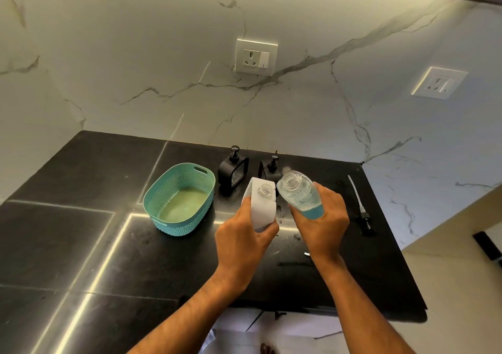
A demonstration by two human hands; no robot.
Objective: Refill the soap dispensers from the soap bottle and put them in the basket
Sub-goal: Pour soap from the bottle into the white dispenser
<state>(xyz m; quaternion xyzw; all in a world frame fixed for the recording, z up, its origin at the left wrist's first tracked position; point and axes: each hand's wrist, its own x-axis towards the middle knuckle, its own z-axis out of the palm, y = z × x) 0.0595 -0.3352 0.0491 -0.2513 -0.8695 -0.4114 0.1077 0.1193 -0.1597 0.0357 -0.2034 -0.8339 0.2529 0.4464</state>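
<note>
My left hand (244, 237) grips a white square soap dispenser (260, 207) with its clear threaded neck uncapped, held above the black counter. My right hand (322, 223) grips a clear soap bottle (298, 193) with blue soap at its bottom end, tilted so its open mouth points toward the dispenser's neck. The two openings are close but apart. Behind them stand two black dispensers with pumps, one on the left (233, 170) and one (271, 167) partly hidden by the bottle. A teal basket (206, 182) sits empty to the left.
A loose black pump with a long white tube (360, 204) lies on the counter (108, 245) to the right of my right hand. The counter's right edge drops off near it. Two wall sockets sit on the marble backsplash.
</note>
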